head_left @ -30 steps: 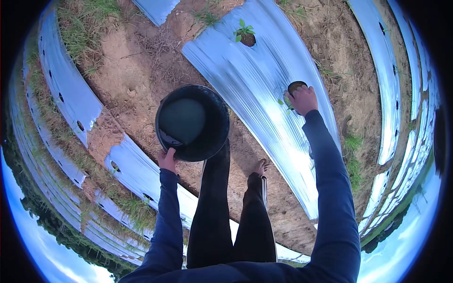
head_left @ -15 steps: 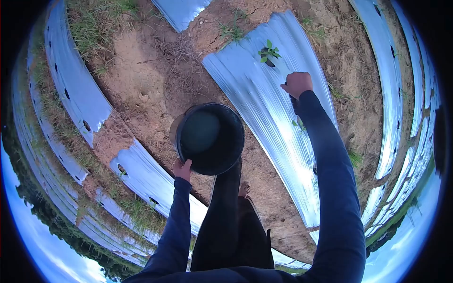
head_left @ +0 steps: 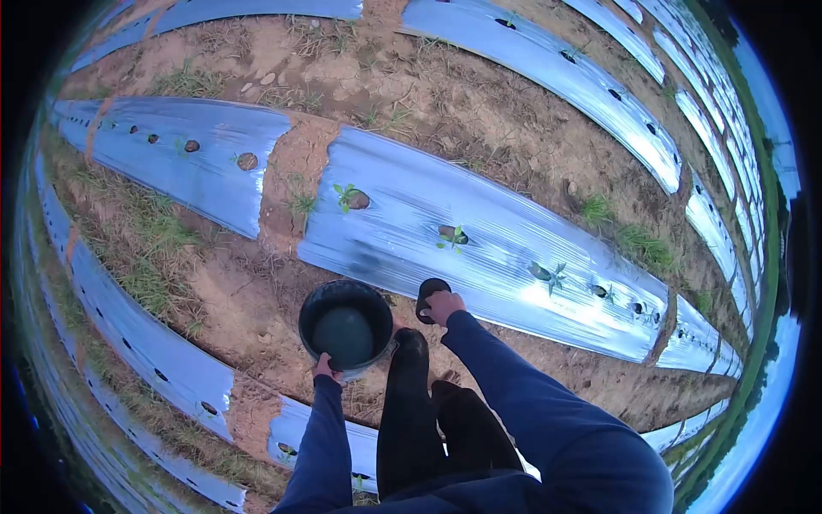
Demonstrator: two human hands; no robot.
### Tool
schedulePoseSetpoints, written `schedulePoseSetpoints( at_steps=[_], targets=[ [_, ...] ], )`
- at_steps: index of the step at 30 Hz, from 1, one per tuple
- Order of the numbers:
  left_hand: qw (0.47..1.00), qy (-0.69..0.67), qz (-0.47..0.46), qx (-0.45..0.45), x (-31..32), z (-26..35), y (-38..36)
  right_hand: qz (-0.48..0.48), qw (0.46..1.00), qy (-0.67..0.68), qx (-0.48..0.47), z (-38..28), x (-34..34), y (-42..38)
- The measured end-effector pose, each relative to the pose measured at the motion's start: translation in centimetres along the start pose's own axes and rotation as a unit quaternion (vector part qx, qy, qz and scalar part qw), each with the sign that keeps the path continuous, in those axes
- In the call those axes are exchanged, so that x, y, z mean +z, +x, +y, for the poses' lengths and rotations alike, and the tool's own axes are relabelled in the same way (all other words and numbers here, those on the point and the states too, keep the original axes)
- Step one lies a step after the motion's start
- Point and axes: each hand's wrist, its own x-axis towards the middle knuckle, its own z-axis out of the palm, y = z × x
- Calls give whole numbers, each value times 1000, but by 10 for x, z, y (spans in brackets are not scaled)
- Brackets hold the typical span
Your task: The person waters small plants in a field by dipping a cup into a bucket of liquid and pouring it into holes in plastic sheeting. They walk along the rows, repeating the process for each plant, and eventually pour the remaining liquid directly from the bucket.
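A black bucket (head_left: 377, 319) is tilted open toward me, low in front of my legs. My left hand (head_left: 326, 367) is closed on its near rim. Inside the bucket, the bottom looks greenish and may be liquid. My right hand (head_left: 443, 306) is wrapped round a small dark cup (head_left: 431, 289) just right of the bucket, over the near edge of the silver plastic mulch (head_left: 402, 206). Young green plants, one a seedling (head_left: 346, 197) and another a small plant (head_left: 455, 239), grow beside holes in that sheet. The cup's contents cannot be made out.
Bare soil (head_left: 248, 295) with grass tufts (head_left: 154, 291) runs between the mulched rows. Another mulch strip (head_left: 184, 360) lies to the left, and a further strip (head_left: 548, 77) lies beyond. A soil gap (head_left: 295, 171) splits the middle row. My legs (head_left: 407, 420) stand behind the bucket.
My view has turned, so the middle row now runs across it. My right hand has come back from over the mulch to beside the bucket. My left hand still holds the bucket.
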Motion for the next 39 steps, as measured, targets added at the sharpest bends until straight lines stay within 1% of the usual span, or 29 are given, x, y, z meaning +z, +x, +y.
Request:
schedulePoseSetpoints(
  at_steps=[1,2,3,4,5,6,7,8,9,10,12,15,16,17,19,20,21,22,23,26,29,30,31,32,33,34,35,36,39],
  targets=[
    [1000,-9,-25,-7,-2,-1,-1,2,1000,19,8,14,15,-49],
    [1000,10,-12,-1,-6,-4,-7,5,999,38,19,29,31,-99],
    [999,24,-38,-4,-18,-2,-29,21,998,52,38,46,50,-150],
    [999,-20,-43,-2,-28,-7,-47,6,997,46,62,70,87,-188],
    [995,-44,-92,-7,-38,-3,-79,-1,995,57,78,89,105,-237],
    [992,-43,-115,31,-54,-8,-106,-10,991,79,110,106,126,-293],
    [983,-111,-144,11,-58,-10,-129,-19,981,116,153,123,149,-348],
    [980,-66,-184,31,-72,-10,-144,-24,966,162,199,139,175,-400],
    [984,-28,-169,58,-82,-10,-150,-23,947,213,239,153,200,-451],
    [984,42,-155,79,-80,-18,-176,-7,919,244,310,158,226,-503],
    [970,153,-161,97,-60,-49,-223,20,877,268,397,156,262,-606],
    [942,245,-191,123,-43,-83,-281,47,792,319,519,120,309,-728],
    [933,268,-200,132,-41,-91,-297,55,757,348,551,102,331,-757],
    [923,291,-212,137,-38,-101,-313,57,733,374,565,84,354,-780],
    [907,322,-227,151,-37,-118,-339,58,690,419,587,41,404,-814],
    [899,336,-234,155,-36,-126,-349,28,681,451,576,24,442,-817],
    [893,347,-241,157,-37,-132,-357,-1,657,506,559,7,464,-822],
    [887,356,-246,161,-38,-137,-363,-16,614,551,565,-16,474,-824],
    [882,364,-250,164,-39,-142,-368,-5,592,572,567,-37,505,-815],
    [871,383,-256,172,-45,-148,-374,0,524,630,573,-85,526,-796],
    [865,393,-259,174,-53,-150,-375,56,549,640,535,-94,525,-780],
    [864,395,-259,175,-56,-149,-375,50,541,659,521,-86,525,-776],
    [862,398,-259,175,-59,-150,-375,58,560,648,513,-75,530,-767],
    [861,402,-259,176,-63,-149,-374,86,601,627,488,-63,527,-767],
    [860,404,-258,176,-65,-147,-373,85,589,632,497,-47,523,-763],
    [859,406,-259,177,-68,-146,-372,116,596,612,506,-35,504,-767],
    [858,406,-259,177,-70,-145,-372,161,621,575,507,-16,502,-763],
    [857,408,-260,177,-73,-143,-371,161,642,551,508,4,488,-764],
    [856,410,-261,179,-84,-134,-365,269,623,508,530,31,422,-782]
  ],
)
